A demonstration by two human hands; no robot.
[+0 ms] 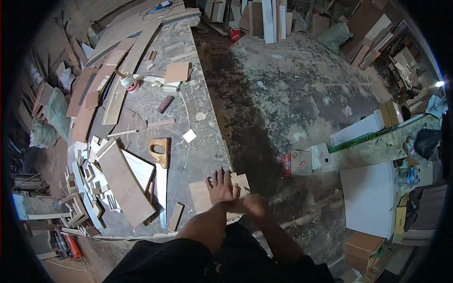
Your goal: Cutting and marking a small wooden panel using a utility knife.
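My left hand [222, 191] lies with fingers spread on a pale square wooden board [198, 198] at the table's front right edge. Just right of it, my right hand [255, 205] is smeared by motion beside the board's edge, partly behind my left wrist; what it holds, if anything, is unclear. A handsaw with a wooden handle [159, 158] lies to the left of the board, and a narrow wood strip [176, 218] lies near the front edge.
The worktable [193, 113] also holds offcuts and panels [126, 179], a white tub [129, 82] and a dark red block [166, 104]. To the right, across the floor [302, 99], a low bench [358, 151] carries boxes, with a large white panel [368, 198] below.
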